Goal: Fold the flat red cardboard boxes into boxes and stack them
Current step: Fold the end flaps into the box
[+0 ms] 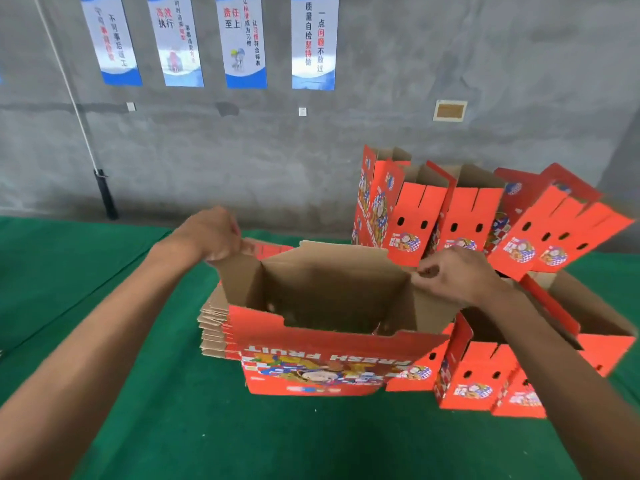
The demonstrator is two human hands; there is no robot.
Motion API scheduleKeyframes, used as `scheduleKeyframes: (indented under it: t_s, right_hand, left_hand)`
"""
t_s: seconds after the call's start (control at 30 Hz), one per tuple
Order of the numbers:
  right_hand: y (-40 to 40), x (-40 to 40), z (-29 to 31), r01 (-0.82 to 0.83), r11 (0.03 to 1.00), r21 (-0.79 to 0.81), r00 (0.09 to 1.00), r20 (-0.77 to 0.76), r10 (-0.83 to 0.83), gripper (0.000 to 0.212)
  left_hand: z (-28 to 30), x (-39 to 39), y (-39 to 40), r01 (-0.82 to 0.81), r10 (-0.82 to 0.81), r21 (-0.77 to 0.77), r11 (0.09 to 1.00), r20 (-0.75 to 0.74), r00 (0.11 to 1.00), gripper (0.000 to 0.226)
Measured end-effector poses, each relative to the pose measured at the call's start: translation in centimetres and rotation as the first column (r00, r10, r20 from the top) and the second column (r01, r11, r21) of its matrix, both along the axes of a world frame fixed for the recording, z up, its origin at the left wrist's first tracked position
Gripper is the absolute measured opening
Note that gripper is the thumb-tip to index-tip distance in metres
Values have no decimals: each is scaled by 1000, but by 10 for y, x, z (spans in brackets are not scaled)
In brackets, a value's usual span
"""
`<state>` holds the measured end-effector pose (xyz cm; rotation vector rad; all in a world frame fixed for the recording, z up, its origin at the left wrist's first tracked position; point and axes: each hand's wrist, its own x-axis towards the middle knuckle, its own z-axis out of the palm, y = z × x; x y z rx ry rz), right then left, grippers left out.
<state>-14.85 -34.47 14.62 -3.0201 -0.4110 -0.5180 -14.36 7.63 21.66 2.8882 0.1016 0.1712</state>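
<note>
A red cardboard box (329,362) stands half-formed in the middle of the green table, brown inside, its printed front wall facing me. My left hand (214,233) grips the top of its left end flap. Over at the far right corner, my right hand (453,271) pinches the top edge of the right end flap. Under and left of the box lies a pile of flat boxes (213,327). Folded red boxes (450,216) stand stacked at the back right, and more folded boxes (491,375) lie beside the one I hold.
The green table covering (173,427) stretches in front and to the left. Behind it rises a grey concrete wall with several posters (242,43). A white rope runs down to a black pole (104,192) leaning at the left.
</note>
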Motion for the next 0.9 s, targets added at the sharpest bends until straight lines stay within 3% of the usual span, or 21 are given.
scheduleKeyframes:
  t_s: [0.1, 0.2, 0.33, 0.43, 0.57, 0.67, 0.73, 0.77, 0.83, 0.9]
  right_hand:
    - [-16, -7, -14, -54, 996, -75, 994, -97, 46, 34]
    - [-29, -12, -40, -101, 977, -189, 983, -168, 69, 41]
    - [-46, -15, -71, -127, 921, -367, 978, -199, 56, 44]
    - [-51, -16, -96, -172, 864, -473, 973, -217, 75, 43]
    - [-64, -16, -117, -188, 847, -497, 963, -264, 59, 45]
    - [-81, -15, -127, -175, 856, -486, 958, -286, 33, 46]
    - [-85, -15, -132, -177, 863, -474, 955, -294, 34, 48]
    - [-86, -14, -135, -176, 863, -473, 959, -282, 41, 48]
    - [-89, -12, -137, -169, 871, -461, 966, -253, 53, 49]
    - [-93, -14, -143, -157, 892, -424, 971, -232, 61, 47]
  left_hand:
    - [-29, 2, -12, -4, -26, -189, 982, -157, 987, 41]
    - [-73, 10, -28, 1, -63, -237, 972, -257, 964, 40]
    - [-131, 26, -51, -39, -37, -270, 962, -270, 962, 40]
    - [-171, 32, -68, -33, -22, -174, 984, -304, 953, 42]
    - [-200, 36, -84, 57, -68, -58, 997, -206, 976, 45]
    - [-212, 28, -89, 198, -200, 125, 972, 5, 980, 32]
    - [-229, 17, -88, 374, -474, 356, 856, 256, 842, 28]
    - [-241, 11, -86, 472, -601, 405, 783, 300, 741, 32]
    - [-262, -2, -80, 646, -731, 342, 682, 344, 590, 35]
    - [-274, -18, -76, 719, -723, 192, 668, 393, 567, 22]
